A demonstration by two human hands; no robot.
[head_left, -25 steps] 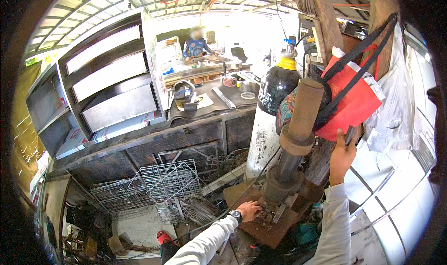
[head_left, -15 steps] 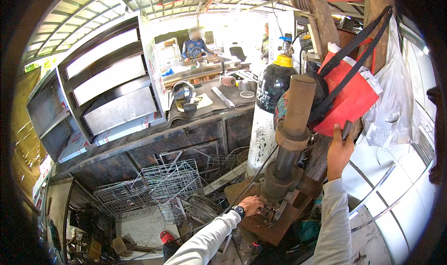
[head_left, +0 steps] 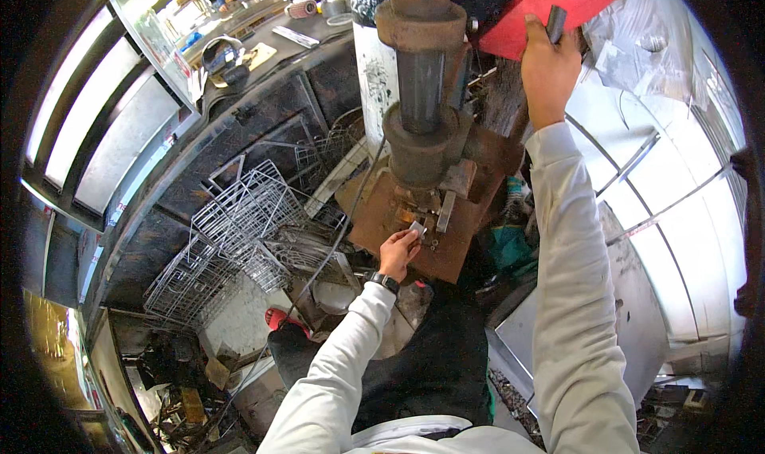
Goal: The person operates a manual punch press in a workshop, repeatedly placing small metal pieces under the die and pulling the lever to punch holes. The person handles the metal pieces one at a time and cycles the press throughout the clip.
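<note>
A rusty press-like machine with a thick vertical column stands on a brown metal plate. Between the fingers of my left hand is a small pale metal piece, just above the plate's near left part. Beside it, under the column, are a metal block and several small loose bits. My right hand is raised to the right of the column, wrapped round a dark lever handle whose end sticks out above the fist. The rest of the lever is hidden.
Behind the right hand hangs a red bag. A white and black gas cylinder stands behind the column. Wire racks lie on the left, below a dark workbench. A cable crosses left of the plate.
The view has tilted downward. My left hand has drawn back from beneath the column, and the small metal piece now shows in its fingers. My right hand keeps its grip on the handle.
</note>
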